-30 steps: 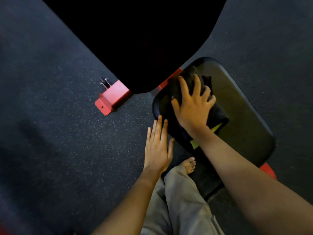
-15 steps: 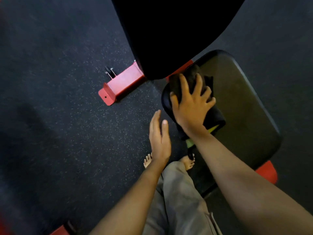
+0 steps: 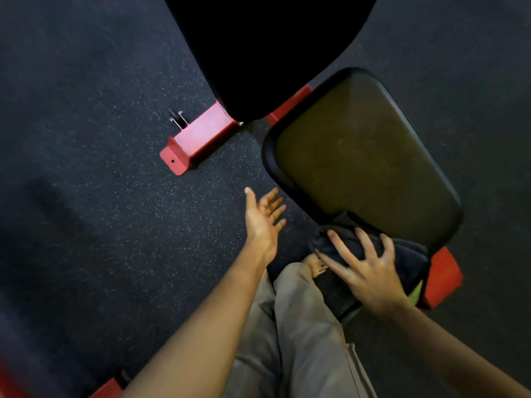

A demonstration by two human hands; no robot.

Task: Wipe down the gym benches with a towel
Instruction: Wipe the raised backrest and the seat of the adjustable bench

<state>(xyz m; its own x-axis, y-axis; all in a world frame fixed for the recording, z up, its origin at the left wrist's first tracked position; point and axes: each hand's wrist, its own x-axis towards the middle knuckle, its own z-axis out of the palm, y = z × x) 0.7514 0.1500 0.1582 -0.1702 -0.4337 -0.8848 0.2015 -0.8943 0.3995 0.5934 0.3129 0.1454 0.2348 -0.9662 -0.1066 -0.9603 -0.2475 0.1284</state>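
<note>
A dark rubber floor flecked with pale specks fills most of the view. Over its upper middle juts a broad black pad, too dark to show any detail. Just right of and below it sits the table, a black padded seat with rounded corners and a dull olive sheen on top, set at an angle. A grey trouser leg runs up from the bottom edge between the two bare forearms.

A red steel foot of the frame lies on the floor to the left of the black pad, and another red frame piece shows under the table's near right corner. The dark towel is bunched at the table's near edge, partly on the pad and partly hanging off it.

The right hand lies back-up on the towel, its fingers spread wide and pressing on the cloth, not wrapped around it. The left hand hangs over the floor just beside the table's near left edge, palm turned inward, its fingers relaxed, grasping nothing.

A bare foot peeks out between trouser leg and towel. A yellow-green tag shows below the towel. Two small bolts stand by the red foot.
</note>
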